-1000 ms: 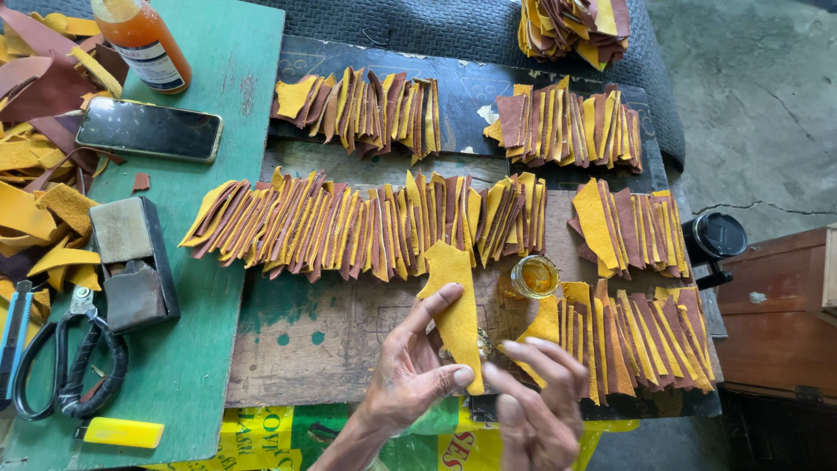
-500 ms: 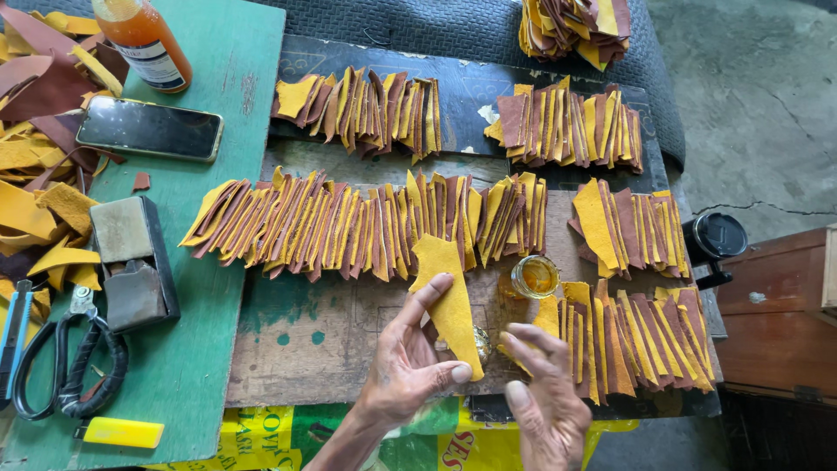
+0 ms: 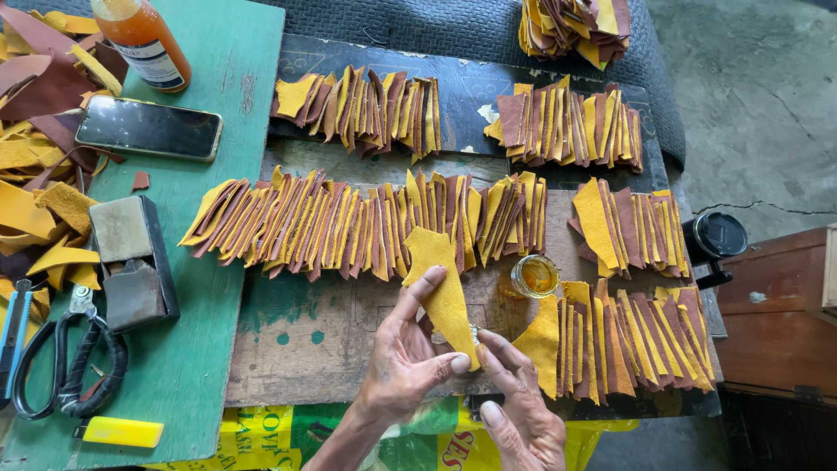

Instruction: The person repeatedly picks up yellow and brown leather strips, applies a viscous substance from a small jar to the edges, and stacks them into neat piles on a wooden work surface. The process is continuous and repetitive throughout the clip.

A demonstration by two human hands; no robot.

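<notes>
The left hand (image 3: 403, 371) holds a yellow suede leather piece, long and roughly tongue-shaped, (image 3: 443, 292) between its raised forefinger, which lies along the piece's left edge, and its thumb, which presses the lower end; the other fingers are loosely curled behind. The right hand (image 3: 519, 410) comes in from below with its fingers close together, the fingertips (image 3: 485, 340) meeting the bottom corner of the same piece just beside the left thumb (whether they pinch something small there cannot be told). The piece stands over a worn, paint-flecked wooden board (image 3: 331, 349), its upper end overlapping the lower edge of the long middle row of overlapped yellow and brown leather strips (image 3: 349, 222). Just right of the piece sits a small open glass jar of amber liquid (image 3: 534, 276), and beyond it a lower row of yellow and brown strips (image 3: 628, 336) fans out along the board's right end. Two more rows of strips (image 3: 362, 105) lie on a dark board further up. To the left, on a green cutting mat (image 3: 218, 288), lie a black smartphone (image 3: 148, 129), an orange plastic bottle (image 3: 144, 39), a grey block (image 3: 131, 262), black-handled scissors (image 3: 65, 362) and a yellow lighter (image 3: 122, 431).
</notes>
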